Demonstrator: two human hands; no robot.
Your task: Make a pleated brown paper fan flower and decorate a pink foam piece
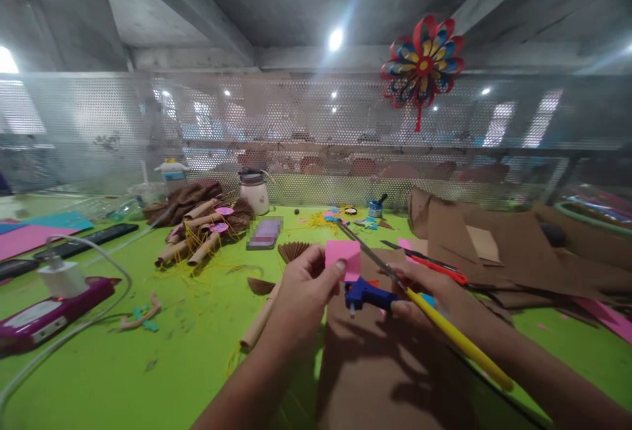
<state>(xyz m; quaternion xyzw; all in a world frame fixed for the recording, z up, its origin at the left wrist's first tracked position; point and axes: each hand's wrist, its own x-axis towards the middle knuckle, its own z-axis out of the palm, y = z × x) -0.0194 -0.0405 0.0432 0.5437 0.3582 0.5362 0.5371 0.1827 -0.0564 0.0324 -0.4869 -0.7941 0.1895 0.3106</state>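
My left hand [309, 278] is closed, pinching a small square of pink paper [345, 260] between thumb and fingers. My right hand [434, 298] is closed around a long tool with a thin metal front and a yellow handle [459, 341]; its exact kind is unclear. The metal end points past the pink square, toward the back. Below the square is a blue hot glue gun [372, 296], one end beside my right thumb; whether the hand also holds it I cannot tell. Under both hands lies a brown paper sheet [355, 357].
Brown paper pieces [459, 245] and a red-handled cutter [437, 265] lie at right. Paper rolls with yellow strands [197, 239] and a phone [265, 232] sit left of centre. A purple power strip [59, 318] with a white charger [63, 280] and cable stands at left.
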